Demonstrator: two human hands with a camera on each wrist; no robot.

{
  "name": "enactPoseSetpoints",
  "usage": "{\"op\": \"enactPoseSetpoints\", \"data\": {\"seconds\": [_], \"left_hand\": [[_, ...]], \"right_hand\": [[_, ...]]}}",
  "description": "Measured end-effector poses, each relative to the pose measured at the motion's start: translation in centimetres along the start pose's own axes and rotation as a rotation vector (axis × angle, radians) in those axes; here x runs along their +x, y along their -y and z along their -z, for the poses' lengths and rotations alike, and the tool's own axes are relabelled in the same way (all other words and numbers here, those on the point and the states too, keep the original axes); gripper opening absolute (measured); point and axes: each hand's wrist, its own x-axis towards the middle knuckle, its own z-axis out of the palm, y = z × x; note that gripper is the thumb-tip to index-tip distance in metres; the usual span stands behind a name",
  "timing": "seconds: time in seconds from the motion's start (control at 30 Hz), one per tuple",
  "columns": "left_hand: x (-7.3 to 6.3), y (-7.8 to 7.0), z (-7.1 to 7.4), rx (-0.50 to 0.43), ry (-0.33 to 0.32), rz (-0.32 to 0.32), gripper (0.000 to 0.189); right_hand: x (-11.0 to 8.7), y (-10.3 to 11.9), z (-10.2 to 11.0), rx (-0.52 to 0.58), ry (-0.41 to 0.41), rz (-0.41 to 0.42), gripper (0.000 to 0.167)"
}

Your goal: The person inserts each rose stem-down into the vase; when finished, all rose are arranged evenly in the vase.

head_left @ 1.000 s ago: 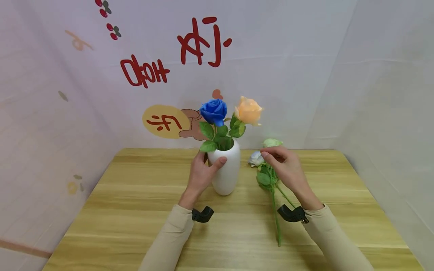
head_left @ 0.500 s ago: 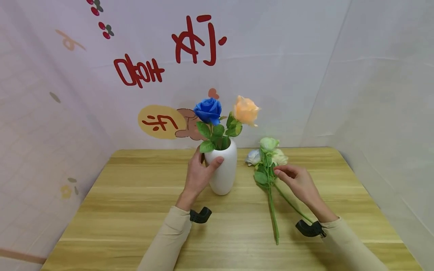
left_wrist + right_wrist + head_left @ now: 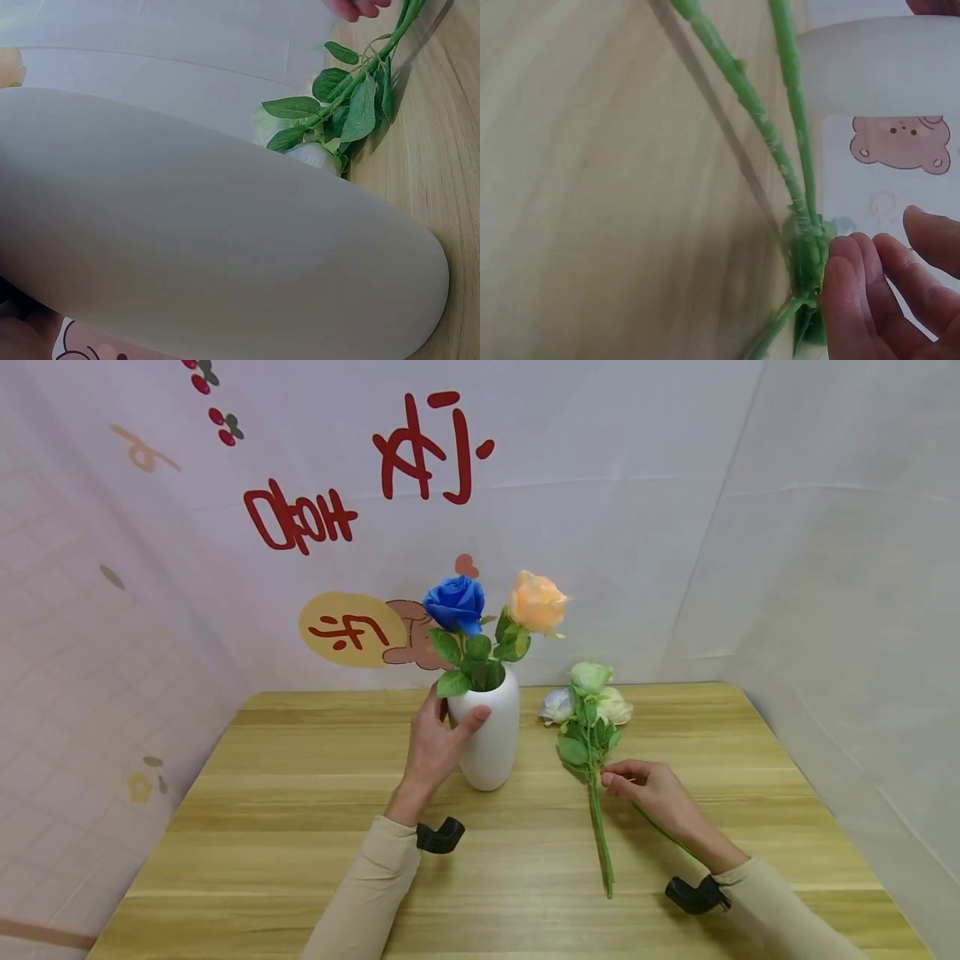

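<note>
My left hand (image 3: 437, 745) grips a white vase (image 3: 495, 747) near its neck, thumb across the front and the other fingers partly hidden behind. The vase stands upright, with a blue rose (image 3: 455, 604) and a peach rose (image 3: 538, 603) in it. To its right lie a pale green rose (image 3: 591, 677), a whitish-blue rose (image 3: 557, 707) and a cream rose (image 3: 615, 707). My right hand (image 3: 663, 797) is beside their green stems (image 3: 601, 839), just below the leaves. In the right wrist view, its thumb stands apart from its loosely bent fingers (image 3: 851, 300), whose tips are right at the stems.
A wooden table (image 3: 300, 827) carries everything, its back edge close to a pale cloth wall (image 3: 615, 527) with red lettering and cartoon prints. Black straps with mounts (image 3: 441, 836) sit on both wrists. One stem runs under the right wrist.
My right hand has come down and toward me from the rose heads to the stems below the leaves, uncovering the cream rose. My left hand keeps its hold on the vase. The view shifts slightly.
</note>
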Motion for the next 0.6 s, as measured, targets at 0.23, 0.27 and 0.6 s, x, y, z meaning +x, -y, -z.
{"op": "enactPoseSetpoints", "data": {"seconds": [0.23,0.27,0.6], "left_hand": [[0.0,0.1,0.0,-0.001,0.004,-0.008,0.101],[0.0,0.0,0.0,0.002,0.004,-0.008,0.101],[0.0,0.0,0.1,0.013,0.003,0.002,0.104]], "right_hand": [[-0.3,-1.1,0.4,0.034,-0.018,-0.042,0.036],[-0.3,-1.3,0.6,0.033,-0.024,-0.053,0.037],[-0.4,-2.1,0.4,0.121,0.032,-0.120,0.042]]}}
